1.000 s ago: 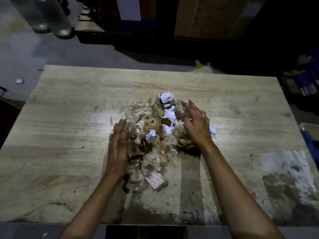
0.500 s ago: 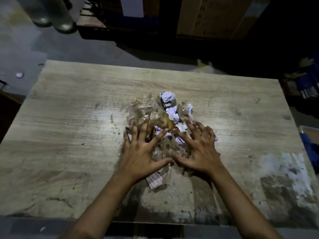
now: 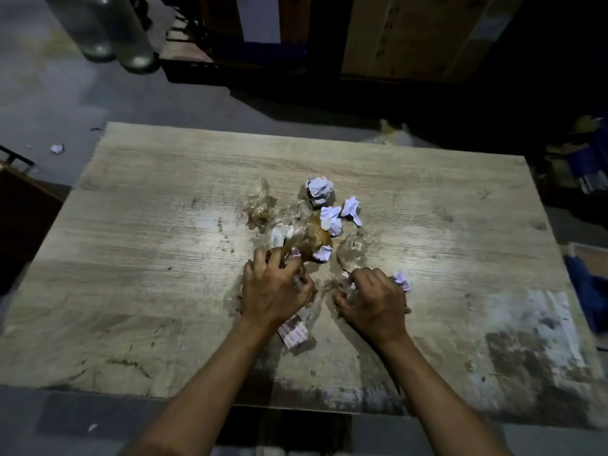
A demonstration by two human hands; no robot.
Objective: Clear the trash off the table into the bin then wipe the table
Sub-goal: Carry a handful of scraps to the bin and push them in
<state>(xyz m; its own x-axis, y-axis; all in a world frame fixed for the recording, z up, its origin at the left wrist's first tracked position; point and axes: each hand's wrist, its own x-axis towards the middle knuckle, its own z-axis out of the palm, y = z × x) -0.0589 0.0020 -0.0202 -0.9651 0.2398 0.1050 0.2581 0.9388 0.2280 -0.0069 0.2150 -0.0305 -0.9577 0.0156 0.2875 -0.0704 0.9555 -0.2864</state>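
Observation:
A pile of trash lies in the middle of the wooden table (image 3: 138,245): clear plastic wrappers (image 3: 263,209), crumpled white paper balls (image 3: 318,189) and a brownish wrapper (image 3: 316,238). My left hand (image 3: 273,291) is closed over a bunch of clear plastic wrappers at the pile's near edge. My right hand (image 3: 373,299) is clenched on more plastic and paper beside it. A printed label scrap (image 3: 292,332) lies under my left wrist. A small paper ball (image 3: 403,281) sits at my right hand's knuckles. No bin is in view.
A paper scrap (image 3: 56,148) lies on the grey floor at the left. Two glass bottles (image 3: 131,37) stand at the back left. Dark boxes and wooden panels (image 3: 404,34) line the far side. A blue object (image 3: 589,291) sits by the table's right edge.
Both hands went from flat on either side of the pile, to spread over it, to clenched fists pulled toward me with wrappers in them. The remaining trash is spread out more.

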